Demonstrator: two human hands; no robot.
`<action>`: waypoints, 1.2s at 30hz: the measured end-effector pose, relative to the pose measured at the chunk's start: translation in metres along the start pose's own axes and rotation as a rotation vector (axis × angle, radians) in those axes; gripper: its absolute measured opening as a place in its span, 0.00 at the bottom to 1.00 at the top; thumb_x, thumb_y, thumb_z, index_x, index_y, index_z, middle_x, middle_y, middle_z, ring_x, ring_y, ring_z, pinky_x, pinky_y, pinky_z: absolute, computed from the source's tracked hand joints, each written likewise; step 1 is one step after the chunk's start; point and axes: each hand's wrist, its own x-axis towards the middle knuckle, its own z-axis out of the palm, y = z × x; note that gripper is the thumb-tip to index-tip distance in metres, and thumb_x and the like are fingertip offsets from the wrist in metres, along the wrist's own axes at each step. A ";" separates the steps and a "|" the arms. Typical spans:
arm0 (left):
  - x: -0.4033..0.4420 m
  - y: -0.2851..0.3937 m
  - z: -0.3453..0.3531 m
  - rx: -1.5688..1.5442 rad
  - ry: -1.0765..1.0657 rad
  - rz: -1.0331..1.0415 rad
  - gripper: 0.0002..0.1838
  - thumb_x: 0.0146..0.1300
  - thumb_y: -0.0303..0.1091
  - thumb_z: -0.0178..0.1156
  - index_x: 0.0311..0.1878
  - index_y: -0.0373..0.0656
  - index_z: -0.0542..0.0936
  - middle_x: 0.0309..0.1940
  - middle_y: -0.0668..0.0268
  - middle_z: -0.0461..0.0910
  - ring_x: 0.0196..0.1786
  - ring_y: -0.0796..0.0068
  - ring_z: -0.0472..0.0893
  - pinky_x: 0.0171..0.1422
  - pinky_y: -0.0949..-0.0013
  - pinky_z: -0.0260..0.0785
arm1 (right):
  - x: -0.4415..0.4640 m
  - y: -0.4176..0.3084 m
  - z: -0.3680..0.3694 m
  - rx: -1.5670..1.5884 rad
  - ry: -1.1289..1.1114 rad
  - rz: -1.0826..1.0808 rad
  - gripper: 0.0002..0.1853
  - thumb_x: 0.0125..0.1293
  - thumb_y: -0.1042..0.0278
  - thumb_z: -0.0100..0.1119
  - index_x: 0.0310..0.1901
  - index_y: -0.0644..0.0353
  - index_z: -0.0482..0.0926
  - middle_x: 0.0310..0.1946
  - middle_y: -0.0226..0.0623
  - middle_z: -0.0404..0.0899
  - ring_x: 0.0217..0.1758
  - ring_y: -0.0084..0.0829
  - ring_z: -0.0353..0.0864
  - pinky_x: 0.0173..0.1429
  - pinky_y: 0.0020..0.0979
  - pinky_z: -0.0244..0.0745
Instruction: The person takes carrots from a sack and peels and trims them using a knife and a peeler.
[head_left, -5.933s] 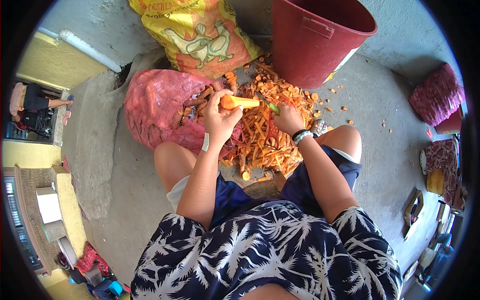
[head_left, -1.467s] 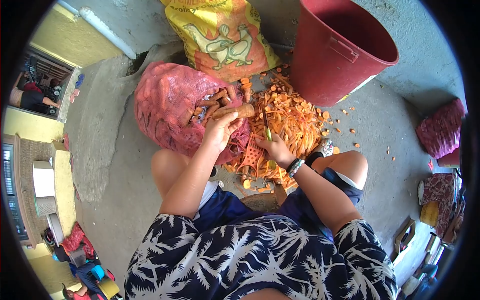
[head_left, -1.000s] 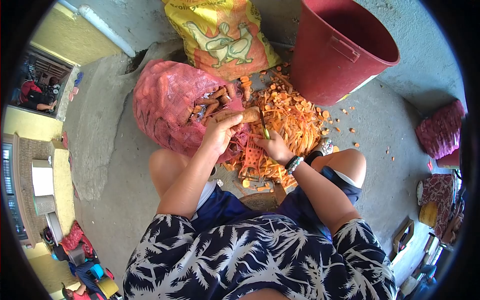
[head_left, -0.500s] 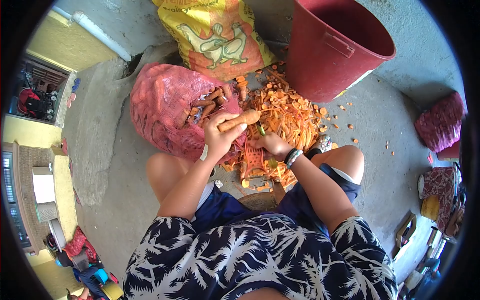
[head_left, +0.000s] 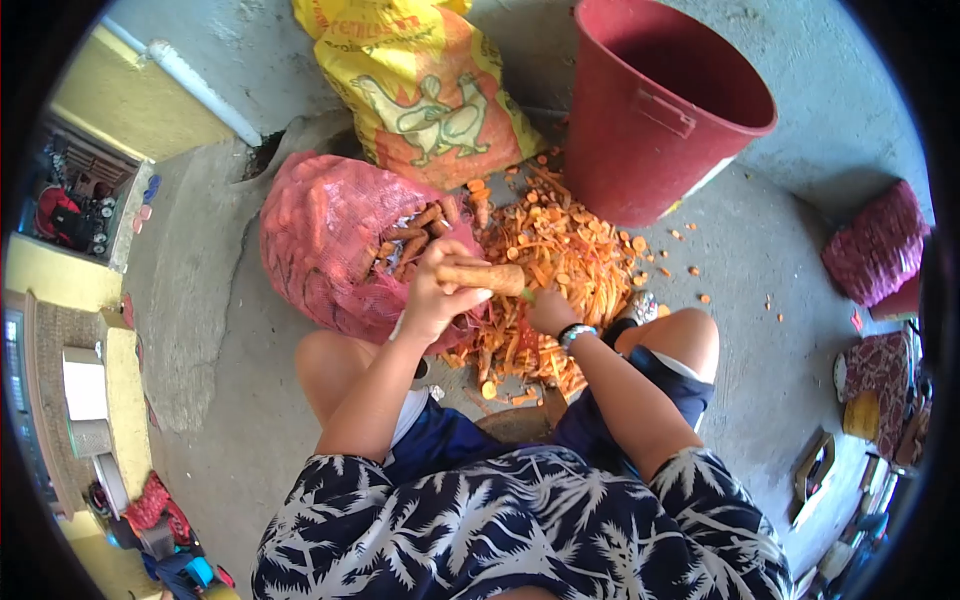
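My left hand (head_left: 436, 298) is closed around a carrot (head_left: 490, 279), held nearly level with its blunt end pointing right. My right hand (head_left: 550, 313) is closed just below and right of that end. From its fingers a small green tool (head_left: 528, 295) sticks out towards the carrot; the rest is hidden, and I cannot tell its exact kind. Beneath both hands lies a heap of orange carrot peelings and slices (head_left: 585, 265). Left of the heap, a red mesh sack (head_left: 325, 230) lies open with unpeeled carrots (head_left: 415, 235) at its mouth.
A tall red bucket (head_left: 640, 150) stands behind the heap, beside a yellow and orange printed sack (head_left: 430, 100). Scattered carrot slices lie on the concrete floor (head_left: 740, 350). A purple mesh sack (head_left: 880, 240) rests by the wall at right. My bent knees flank the heap.
The carrot's right end, tapered with a thin tip before, now looks blunt. My right hand has shifted slightly right and down, and less of the green tool shows. The view has tilted a little.
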 end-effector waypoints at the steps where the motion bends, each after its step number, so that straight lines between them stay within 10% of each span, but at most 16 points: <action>1: 0.003 0.000 -0.015 -0.147 -0.019 -0.027 0.25 0.45 0.19 0.64 0.47 0.42 0.67 0.41 0.65 0.76 0.45 0.73 0.76 0.54 0.67 0.67 | -0.001 -0.004 -0.012 0.131 0.164 0.028 0.17 0.57 0.63 0.49 0.42 0.68 0.73 0.34 0.54 0.78 0.37 0.52 0.78 0.41 0.44 0.73; 5: 0.009 0.008 -0.026 -0.771 0.169 -0.127 0.16 0.64 0.36 0.45 0.52 0.40 0.69 0.42 0.60 0.74 0.46 0.67 0.74 0.53 0.65 0.66 | 0.003 -0.015 -0.047 1.197 0.340 0.105 0.10 0.64 0.67 0.51 0.43 0.62 0.72 0.25 0.34 0.76 0.23 0.22 0.75 0.23 0.24 0.69; 8: 0.021 -0.028 -0.053 -0.851 -0.052 -0.182 0.17 0.66 0.40 0.43 0.52 0.40 0.69 0.42 0.61 0.74 0.43 0.67 0.74 0.51 0.66 0.68 | -0.012 -0.036 -0.070 1.517 0.316 -0.020 0.07 0.62 0.70 0.55 0.40 0.61 0.72 0.26 0.31 0.77 0.21 0.20 0.73 0.23 0.21 0.67; 12: 0.029 -0.030 -0.016 -0.681 0.466 -0.329 0.21 0.68 0.45 0.39 0.51 0.39 0.69 0.42 0.60 0.75 0.41 0.66 0.75 0.49 0.64 0.70 | -0.028 -0.068 -0.080 1.403 0.388 -0.142 0.09 0.57 0.75 0.60 0.39 0.64 0.72 0.27 0.31 0.78 0.22 0.19 0.76 0.24 0.19 0.71; 22: 0.042 -0.041 -0.007 -0.580 0.316 -0.423 0.13 0.67 0.39 0.45 0.46 0.42 0.72 0.36 0.66 0.77 0.35 0.77 0.76 0.39 0.72 0.70 | 0.013 -0.060 -0.130 0.945 0.551 -0.093 0.10 0.52 0.73 0.65 0.34 0.65 0.76 0.19 0.31 0.76 0.17 0.19 0.72 0.19 0.23 0.67; 26: 0.038 -0.044 -0.028 -0.561 0.149 -0.506 0.16 0.68 0.42 0.44 0.49 0.41 0.70 0.35 0.64 0.75 0.34 0.74 0.74 0.36 0.71 0.68 | 0.051 0.007 -0.166 0.918 1.011 0.046 0.07 0.54 0.74 0.64 0.32 0.63 0.74 0.20 0.29 0.75 0.16 0.18 0.70 0.19 0.22 0.67; 36: 0.060 -0.052 -0.023 -0.656 0.293 -0.374 0.20 0.69 0.40 0.39 0.59 0.41 0.66 0.50 0.65 0.72 0.51 0.71 0.72 0.58 0.67 0.63 | 0.006 -0.081 -0.109 0.965 0.423 -0.176 0.08 0.55 0.76 0.61 0.35 0.66 0.74 0.20 0.28 0.74 0.18 0.15 0.69 0.20 0.18 0.64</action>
